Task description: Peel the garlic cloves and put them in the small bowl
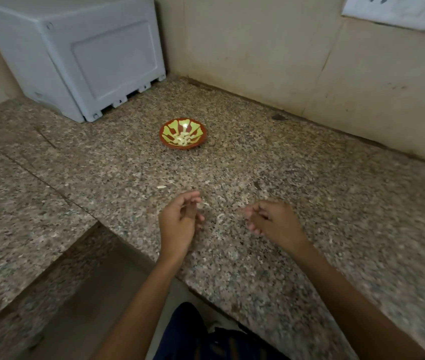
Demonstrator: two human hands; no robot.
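Your speckled granite countertop (pixel 297 178) gives open room toward its right edge; the white plastic appliance (pixel 76 55) fills the far left corner. The small red-and-yellow patterned bowl (pixel 183 134), holding peeled garlic cloves (pixel 181 139), sits mid-counter, well apart from your hands. Near the front edge, your left hand (pixel 180 222) and right hand (pixel 271 222) hover with fingers loosely curled; whether either pinches anything I cannot tell. Pale skin scraps (pixel 220 216) lie between them; sweep carefully, away from the edge.
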